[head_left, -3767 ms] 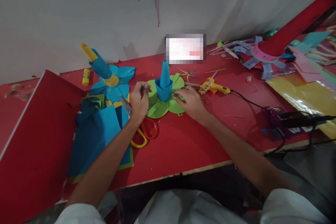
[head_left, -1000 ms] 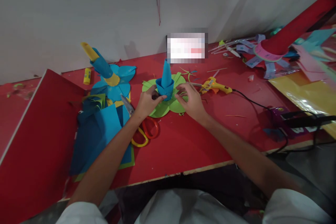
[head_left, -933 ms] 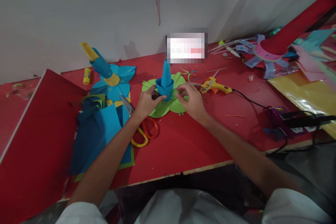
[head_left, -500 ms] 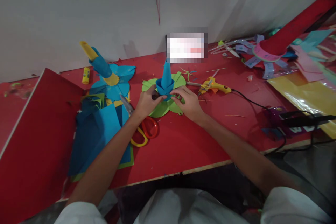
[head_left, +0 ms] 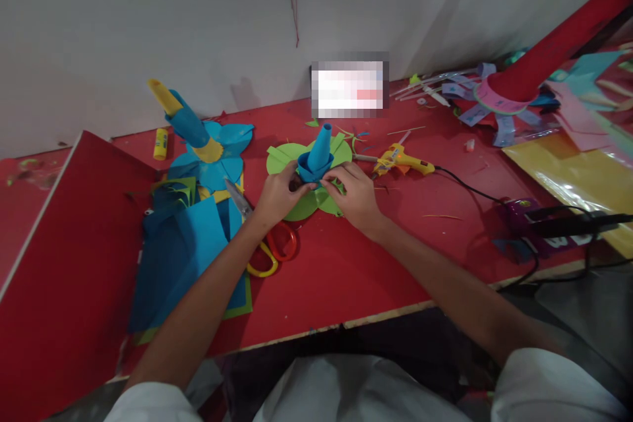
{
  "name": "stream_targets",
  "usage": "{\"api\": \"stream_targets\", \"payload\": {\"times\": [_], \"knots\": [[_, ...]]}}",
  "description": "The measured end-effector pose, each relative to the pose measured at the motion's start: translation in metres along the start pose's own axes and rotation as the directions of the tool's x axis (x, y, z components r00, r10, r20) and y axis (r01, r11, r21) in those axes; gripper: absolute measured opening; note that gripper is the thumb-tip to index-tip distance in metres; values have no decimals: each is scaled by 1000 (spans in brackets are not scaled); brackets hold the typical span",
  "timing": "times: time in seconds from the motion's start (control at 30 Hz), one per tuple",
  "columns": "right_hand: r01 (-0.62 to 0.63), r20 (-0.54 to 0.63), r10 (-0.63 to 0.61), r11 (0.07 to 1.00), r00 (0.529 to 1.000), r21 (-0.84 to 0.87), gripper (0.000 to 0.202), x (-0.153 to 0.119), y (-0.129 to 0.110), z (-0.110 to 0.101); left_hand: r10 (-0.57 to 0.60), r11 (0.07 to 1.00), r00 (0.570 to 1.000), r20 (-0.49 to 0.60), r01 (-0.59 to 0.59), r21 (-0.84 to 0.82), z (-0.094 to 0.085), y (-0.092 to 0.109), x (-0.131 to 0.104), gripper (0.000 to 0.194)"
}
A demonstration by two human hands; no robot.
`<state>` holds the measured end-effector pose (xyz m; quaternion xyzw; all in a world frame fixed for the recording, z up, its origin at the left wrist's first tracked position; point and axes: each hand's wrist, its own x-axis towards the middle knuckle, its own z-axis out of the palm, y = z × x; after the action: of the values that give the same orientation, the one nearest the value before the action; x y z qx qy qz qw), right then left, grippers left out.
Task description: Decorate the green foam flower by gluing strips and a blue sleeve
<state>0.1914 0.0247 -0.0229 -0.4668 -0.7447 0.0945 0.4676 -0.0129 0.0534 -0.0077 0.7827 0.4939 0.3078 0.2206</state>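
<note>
A blue paper cone (head_left: pixel 320 151) rises from a blue paper cup-like collar (head_left: pixel 310 175) over green paper petals (head_left: pixel 302 210). The cone leans a little to the right. My left hand (head_left: pixel 280 196) grips the collar's lower left side, thumb in front. From the right, my right hand (head_left: pixel 355 198) pinches the collar's lower front edge with thumb and forefinger. Both sets of fingertips nearly meet at the front and hide part of the collar's base. Scissors (head_left: pixel 270 252) with one red and one yellow handle loop lie beside my left forearm.
Blue paper sheets (head_left: pixel 182 257) and a finished-looking blue and yellow paper flower (head_left: pixel 200 145) lie left, near a glue stick (head_left: pixel 161 144). A yellow glue gun (head_left: pixel 405 159) with a black cord rests right. A red panel (head_left: pixel 74 264) stands far left; a blurred screen (head_left: pixel 349 86) leans on the wall.
The blue cone and collar have tipped to the right and the collar has shifted slightly right. Both hands stay at the collar's base, with only small finger movement.
</note>
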Motion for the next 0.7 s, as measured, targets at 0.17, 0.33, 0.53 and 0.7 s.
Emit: {"api": "stream_targets", "payload": {"times": [0.17, 0.33, 0.53, 0.7], "knots": [[3, -18, -3, 1000, 1000, 8, 10, 1, -3, -1, -7, 999, 1000, -1, 7, 37, 0, 1, 0, 41], [-6, -26, 7, 1000, 1000, 14, 11, 3, -3, -3, -8, 998, 1000, -2, 8, 54, -1, 2, 0, 44], [18, -36, -17, 1000, 999, 26, 11, 3, -3, -5, -16, 1000, 1000, 3, 16, 23, -1, 2, 0, 43], [65, -30, -65, 998, 997, 2, 10, 1, 0, -3, -10, 1000, 1000, 1, 10, 8, 0, 2, 1, 42]]}}
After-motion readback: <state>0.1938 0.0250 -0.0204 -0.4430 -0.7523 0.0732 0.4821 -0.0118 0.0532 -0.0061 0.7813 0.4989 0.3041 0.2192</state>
